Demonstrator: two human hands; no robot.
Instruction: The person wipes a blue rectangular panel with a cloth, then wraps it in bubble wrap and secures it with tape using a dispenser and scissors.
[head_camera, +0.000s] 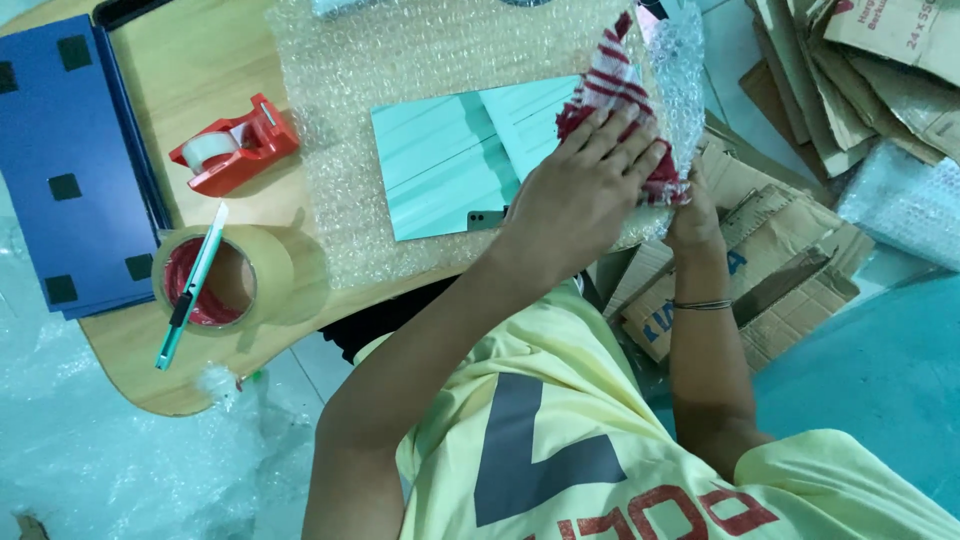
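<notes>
My left hand (585, 185) lies flat, fingers spread, on a red and white striped cloth (612, 85). The cloth rests on a pale green flat panel (440, 165) that lies on a sheet of bubble wrap (400, 50) on the wooden table (190, 75). My right hand (692, 215) is at the table's right edge, pinching the bubble wrap and the cloth's corner there. Its fingers are mostly hidden behind the wrap.
A red tape dispenser (235, 143), a large roll of clear tape (225, 275) and a green utility knife (192, 285) laid across it sit on the table's left. Blue boards (70, 160) lie at far left. Flattened cardboard (780, 270) covers the floor at right.
</notes>
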